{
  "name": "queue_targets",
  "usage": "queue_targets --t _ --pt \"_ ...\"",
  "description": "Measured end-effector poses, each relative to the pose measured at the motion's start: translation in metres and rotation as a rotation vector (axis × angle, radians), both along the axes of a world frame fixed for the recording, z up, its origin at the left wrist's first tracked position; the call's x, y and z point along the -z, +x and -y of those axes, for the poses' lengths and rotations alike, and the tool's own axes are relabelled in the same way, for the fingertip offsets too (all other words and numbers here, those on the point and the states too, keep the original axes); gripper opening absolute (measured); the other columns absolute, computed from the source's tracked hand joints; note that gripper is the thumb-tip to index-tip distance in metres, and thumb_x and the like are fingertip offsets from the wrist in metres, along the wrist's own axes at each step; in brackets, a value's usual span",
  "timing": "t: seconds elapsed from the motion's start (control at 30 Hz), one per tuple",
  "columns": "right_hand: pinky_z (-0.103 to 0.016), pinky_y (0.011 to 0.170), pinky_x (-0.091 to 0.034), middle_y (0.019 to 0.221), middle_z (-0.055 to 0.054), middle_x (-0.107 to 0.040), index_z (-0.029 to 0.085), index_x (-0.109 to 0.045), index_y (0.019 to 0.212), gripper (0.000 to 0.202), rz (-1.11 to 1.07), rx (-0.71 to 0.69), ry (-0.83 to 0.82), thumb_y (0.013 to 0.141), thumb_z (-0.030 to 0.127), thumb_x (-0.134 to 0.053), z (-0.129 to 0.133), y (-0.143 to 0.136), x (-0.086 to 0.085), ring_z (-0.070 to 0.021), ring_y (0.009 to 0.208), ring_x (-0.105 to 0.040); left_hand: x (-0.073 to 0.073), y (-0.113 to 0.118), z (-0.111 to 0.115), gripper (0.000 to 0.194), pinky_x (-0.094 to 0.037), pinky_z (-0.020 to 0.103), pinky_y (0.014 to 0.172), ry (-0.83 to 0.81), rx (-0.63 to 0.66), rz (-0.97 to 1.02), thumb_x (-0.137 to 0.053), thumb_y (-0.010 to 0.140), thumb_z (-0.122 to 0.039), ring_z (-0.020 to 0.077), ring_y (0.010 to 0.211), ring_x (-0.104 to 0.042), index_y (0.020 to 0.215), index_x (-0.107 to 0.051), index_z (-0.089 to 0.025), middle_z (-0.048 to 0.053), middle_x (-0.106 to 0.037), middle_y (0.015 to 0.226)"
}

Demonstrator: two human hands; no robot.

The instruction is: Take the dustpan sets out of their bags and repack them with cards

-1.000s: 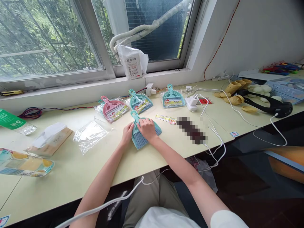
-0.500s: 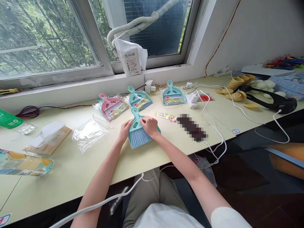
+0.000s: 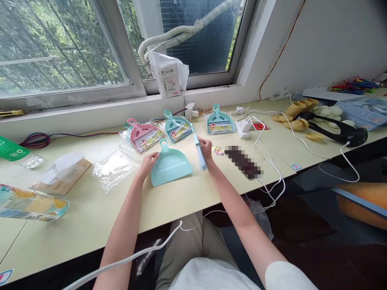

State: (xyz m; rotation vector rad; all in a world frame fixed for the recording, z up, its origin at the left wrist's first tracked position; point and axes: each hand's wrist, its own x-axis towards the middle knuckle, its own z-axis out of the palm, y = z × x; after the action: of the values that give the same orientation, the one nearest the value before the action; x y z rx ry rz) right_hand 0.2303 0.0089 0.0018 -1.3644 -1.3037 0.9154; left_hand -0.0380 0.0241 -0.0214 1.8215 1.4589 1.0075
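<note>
My left hand [image 3: 148,164] grips the left edge of a mint-green dustpan [image 3: 171,166], which lies on the table with its handle pointing to the window. In my right hand [image 3: 205,150] is a small brush [image 3: 198,148] with a green handle and pale blue bristles, held edge-on just right of the dustpan and apart from it. Behind them are wrapped brush-and-dustpan sets: a pink one [image 3: 140,134], a green one [image 3: 177,127] and another green one [image 3: 218,121]. A printed card [image 3: 218,150] lies beyond my right hand, partly hidden by it.
Clear plastic bag [image 3: 113,169], tissue pack [image 3: 62,173] and bottles [image 3: 30,203] lie at left. To the right are a white charger [image 3: 243,129], a blurred dark object [image 3: 242,162], loose white cables [image 3: 273,161] and a black headset strap [image 3: 335,131]. The table's front edge [image 3: 187,213] is close.
The brush has come off the dustpan. My right hand has lifted it to the right and turned it on edge, baring the pan, while my left hand has shifted slightly left.
</note>
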Motion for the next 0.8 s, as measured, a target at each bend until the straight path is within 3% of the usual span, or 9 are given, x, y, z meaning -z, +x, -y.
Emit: queue_targets --t 0.13,0.2,0.3,0.43,0.57,0.7,0.8 --pt "-0.026 0.061 -0.033 0.068 -0.006 -0.064 0.016 -0.064 0.062 0.04 0.622 0.183 0.131 0.088 0.04 -0.045 -0.01 0.022 0.005 -0.0183 0.072 -0.056 0.002 -0.027 -0.006 0.035 -0.041 0.031 0.084 0.057 -0.087 -0.215 -0.044 0.083 -0.04 0.0236 0.092 -0.057 0.088 -0.069 -0.017 0.006 -0.067 0.095" --pt "-0.027 0.062 -0.032 0.073 -0.008 -0.067 0.017 -0.067 0.064 0.036 0.897 0.128 0.136 0.088 0.035 -0.046 -0.012 0.022 0.011 -0.0183 0.071 -0.058 0.003 -0.035 -0.007 0.036 -0.042 0.033 0.083 0.079 -0.164 -0.298 -0.042 0.083 -0.038 0.0237 0.089 -0.057 0.09 -0.069 -0.016 0.008 -0.067 0.096" --pt "-0.027 0.063 -0.032 0.079 -0.009 -0.07 0.018 -0.07 0.071 0.034 1.07 0.026 0.122 0.09 0.033 -0.047 -0.012 0.017 0.017 -0.0188 0.074 -0.06 0.004 -0.04 -0.006 0.038 -0.043 0.034 0.083 0.102 -0.197 -0.322 -0.042 0.083 -0.038 0.0223 0.084 -0.057 0.097 -0.07 -0.016 0.01 -0.066 0.101" --pt "-0.027 0.064 -0.035 0.087 -0.006 -0.068 0.021 -0.07 0.086 0.027 1.028 0.009 0.145 0.092 0.035 -0.047 -0.01 0.018 0.015 -0.0181 0.08 -0.06 0.003 -0.039 -0.004 0.041 -0.044 0.033 0.08 0.105 -0.19 -0.324 -0.044 0.083 -0.043 0.0216 0.08 -0.058 0.099 -0.07 -0.016 0.01 -0.067 0.099" --pt "-0.027 0.07 -0.04 0.104 -0.005 -0.062 0.024 -0.067 0.102 0.02 0.951 0.016 0.134 0.087 0.034 -0.059 -0.009 0.025 0.013 -0.0183 0.091 -0.057 0.002 -0.035 -0.004 0.035 -0.045 0.033 0.078 0.121 -0.188 -0.344 -0.051 0.079 -0.043 0.022 0.078 -0.059 0.091 -0.071 -0.017 0.01 -0.067 0.093" --pt "-0.03 0.078 -0.042 0.105 -0.007 -0.061 0.023 -0.071 0.087 0.011 0.916 0.001 0.093 0.082 0.031 -0.066 -0.011 0.027 0.017 -0.022 0.105 -0.05 0.001 -0.031 -0.004 0.028 -0.045 0.032 0.076 0.081 -0.19 -0.309 -0.052 0.076 -0.038 0.022 0.076 -0.06 0.083 -0.07 -0.017 0.009 -0.069 0.09" --pt "-0.03 0.079 -0.043 0.097 -0.004 -0.066 0.023 -0.07 0.081 0.004 0.749 -0.032 0.056 0.08 0.026 -0.067 -0.016 0.029 0.018 -0.02 0.096 -0.055 -0.001 -0.03 -0.004 0.03 -0.045 0.031 0.077 0.039 -0.217 -0.209 -0.051 0.077 -0.04 0.0232 0.082 -0.061 0.085 -0.068 -0.016 0.009 -0.07 0.09"
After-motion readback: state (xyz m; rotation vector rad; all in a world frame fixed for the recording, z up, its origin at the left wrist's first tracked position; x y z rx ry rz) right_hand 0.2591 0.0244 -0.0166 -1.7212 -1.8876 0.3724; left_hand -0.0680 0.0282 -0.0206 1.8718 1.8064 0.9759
